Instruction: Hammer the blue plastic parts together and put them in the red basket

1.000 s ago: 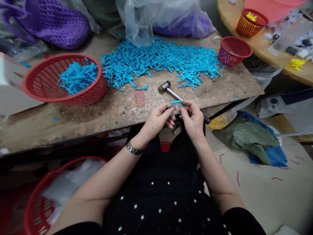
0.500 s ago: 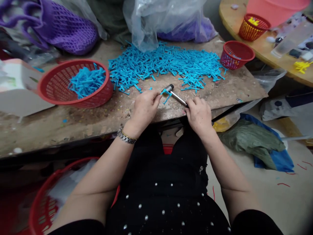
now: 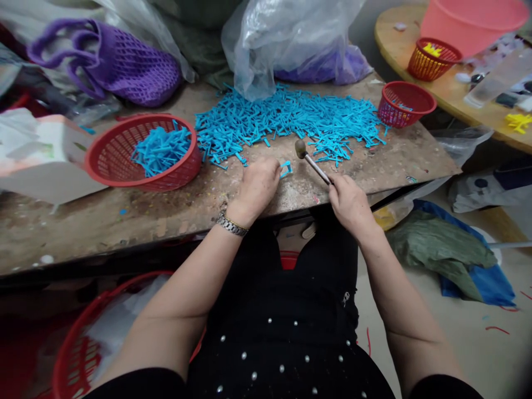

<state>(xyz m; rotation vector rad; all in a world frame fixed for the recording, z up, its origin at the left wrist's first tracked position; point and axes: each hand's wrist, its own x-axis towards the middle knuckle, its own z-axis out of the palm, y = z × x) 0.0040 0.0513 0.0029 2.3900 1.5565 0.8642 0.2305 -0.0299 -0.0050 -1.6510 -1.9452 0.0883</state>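
Observation:
My left hand [image 3: 261, 183] is closed in a pinch on a small blue plastic piece [image 3: 286, 168] at the bench's front part. Part of that piece sticks out to the right of my fingers; the rest is hidden. My right hand [image 3: 349, 202] is wrapped round the handle end of a hammer [image 3: 316, 167]. The hammer head [image 3: 300, 148] is raised, apart from the blue piece and to its upper right. Behind both hands spreads a heap of thin blue plastic pieces [image 3: 286, 119].
A red basket [image 3: 97, 166] with more blue pieces stands left, beside a tissue box [image 3: 62, 160]. At the right corner is a smaller red basket [image 3: 409, 105]. A clear plastic bag [image 3: 286, 44] and a purple net bag [image 3: 137, 69] lie behind. The bench [image 3: 166, 221] is worn.
The hammer head has lifted away from the blue piece, turning up and to the right. My left hand still pinches the piece. The whole view has shifted slightly.

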